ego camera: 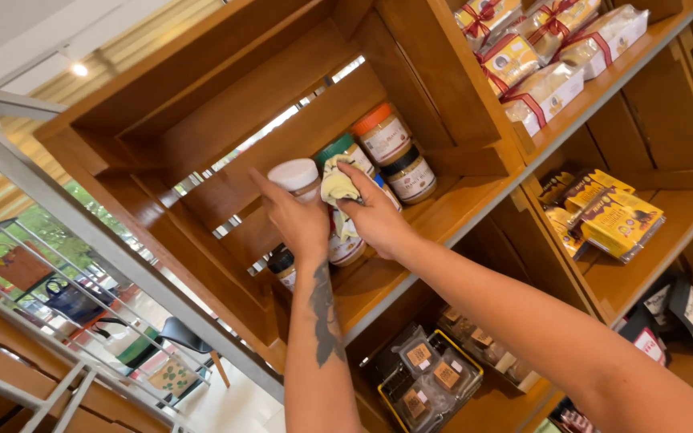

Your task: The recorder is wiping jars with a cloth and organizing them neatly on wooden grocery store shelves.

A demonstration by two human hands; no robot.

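Note:
My left hand (297, 220) grips a jar with a white lid (294, 174) on a wooden shelf (443, 212). My right hand (374, 215) presses a crumpled pale yellow cloth (336, 187) against that jar's side. More jars stand just behind: one with a green lid (345, 149), one with an orange lid (380, 131) and one with a black lid (409, 172). Another dark-lidded jar (283, 265) shows below my left wrist.
The shelf above holds ribbon-tied packets (541, 60). Yellow boxes (615, 218) lie in the compartment to the right, and clear tubs sit in a yellow-rimmed basket (429, 377) below. A grey metal railing (82, 240) runs along the left, with chairs on a lower floor.

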